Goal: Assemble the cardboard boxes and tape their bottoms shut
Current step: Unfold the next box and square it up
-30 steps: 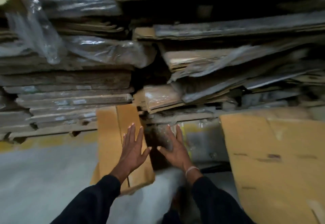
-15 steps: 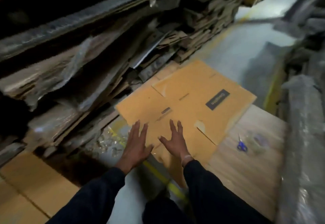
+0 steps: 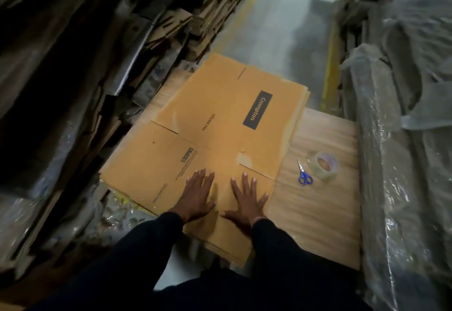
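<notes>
Stacked cardboard (image 3: pixel 93 71) is seen at far left. The flattened box (image 3: pixel 220 125) is lying on a wooden board (image 3: pixel 325 213); the left hand (image 3: pixel 197 195) and right hand (image 3: pixel 247 200) are spread flat on it, nothing gripped. An edge should be lifted squarely. Scissors (image 3: pixel 304 175) and tape (image 3: pixel 324 165) are kept near.

Matt cardboard box (image 3: pixel 220 125), glossy tape roll (image 3: pixel 324 165)

scissors (image 3: pixel 304 173) left of tape roll (image 3: pixel 324 165), right of flattened box (image 3: pixel 220 125)
</notes>
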Motion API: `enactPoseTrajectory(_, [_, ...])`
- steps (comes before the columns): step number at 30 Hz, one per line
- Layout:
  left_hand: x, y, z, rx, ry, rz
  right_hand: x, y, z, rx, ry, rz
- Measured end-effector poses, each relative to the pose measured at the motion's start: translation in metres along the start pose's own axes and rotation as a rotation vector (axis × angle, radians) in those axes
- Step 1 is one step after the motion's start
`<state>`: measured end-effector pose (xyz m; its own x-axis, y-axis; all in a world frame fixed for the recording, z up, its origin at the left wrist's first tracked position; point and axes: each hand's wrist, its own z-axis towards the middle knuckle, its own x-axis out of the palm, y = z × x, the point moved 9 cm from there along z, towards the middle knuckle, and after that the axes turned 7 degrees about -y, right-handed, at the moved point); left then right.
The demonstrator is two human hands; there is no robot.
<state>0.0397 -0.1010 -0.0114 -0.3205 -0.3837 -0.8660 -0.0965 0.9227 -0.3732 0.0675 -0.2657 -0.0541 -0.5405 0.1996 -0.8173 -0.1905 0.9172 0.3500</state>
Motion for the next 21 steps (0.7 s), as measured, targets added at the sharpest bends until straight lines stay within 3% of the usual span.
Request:
enactPoseTrajectory(5, [0.004, -0.008, 0.021, 0.048, 0.079, 0.026, -0.019, -0.022, -0.001, 0.051, -0.084, 0.052])
enactPoseTrajectory(11, [0.008, -0.003, 0.039, 0.081, 0.21, 0.151, -0.031, -0.051, -0.03, 0.524, -0.36, 0.428])
enactPoseTrajectory(17, [-0.002, 0.0, 0.047, 0.159, 0.32, 0.171, -0.053, -0.053, -0.039, 0.647, -0.477, 0.744])
enactPoseTrajectory(21, [-0.012, 0.001, 0.048, 0.191, 0.385, 0.107, -0.068, -0.06, -0.058, 0.714, -0.668, 0.931])
